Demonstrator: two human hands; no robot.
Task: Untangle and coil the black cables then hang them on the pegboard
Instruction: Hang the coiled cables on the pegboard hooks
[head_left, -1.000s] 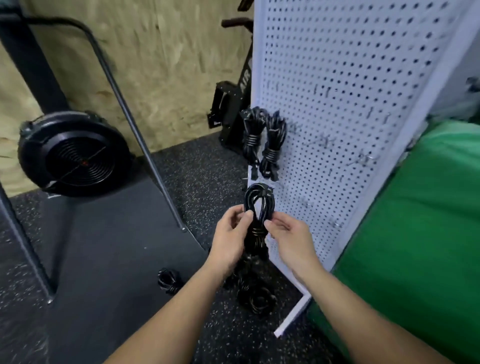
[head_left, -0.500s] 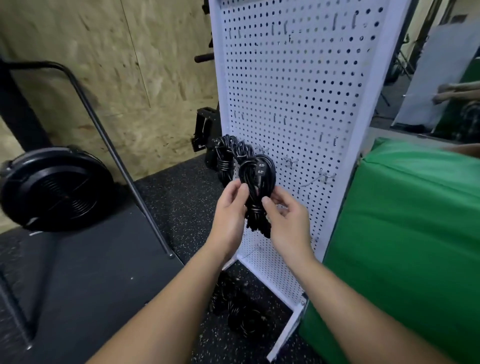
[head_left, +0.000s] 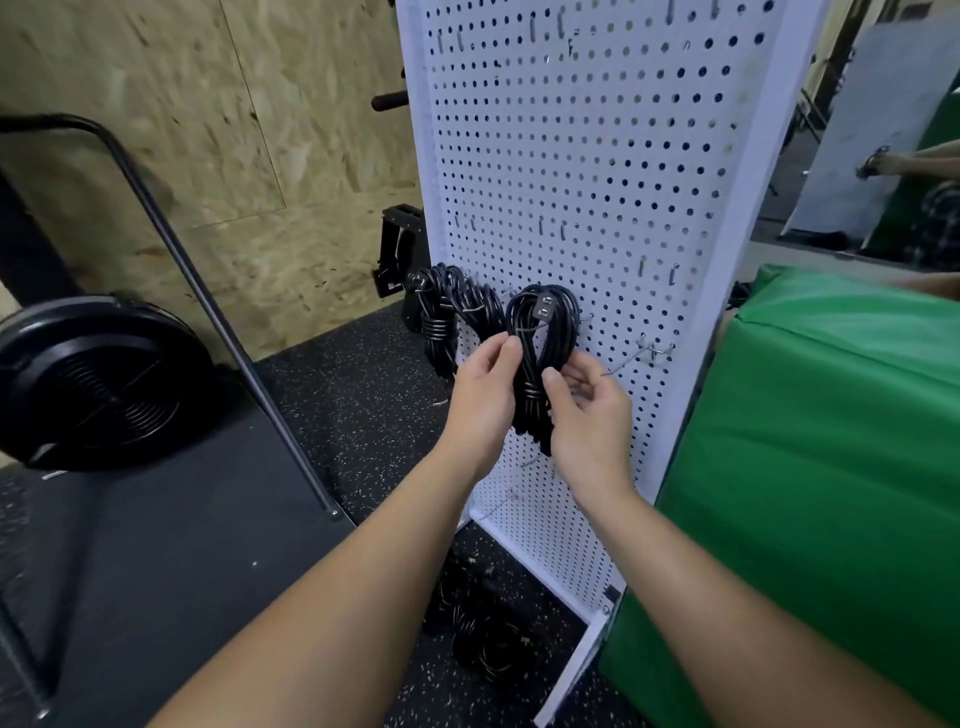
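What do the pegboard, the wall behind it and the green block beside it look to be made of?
Pegboard: seems white painted sheet metal, thin with even punched holes; could be plastic.
Wall: unfinished strand board, with pressed wood flakes showing.
Green block: looks like padding under smooth, slightly shiny vinyl with rounded edges; the filling is hidden.

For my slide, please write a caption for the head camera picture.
Both hands, left and right, hold a coiled black cable at the white pegboard, beside already hung coils.
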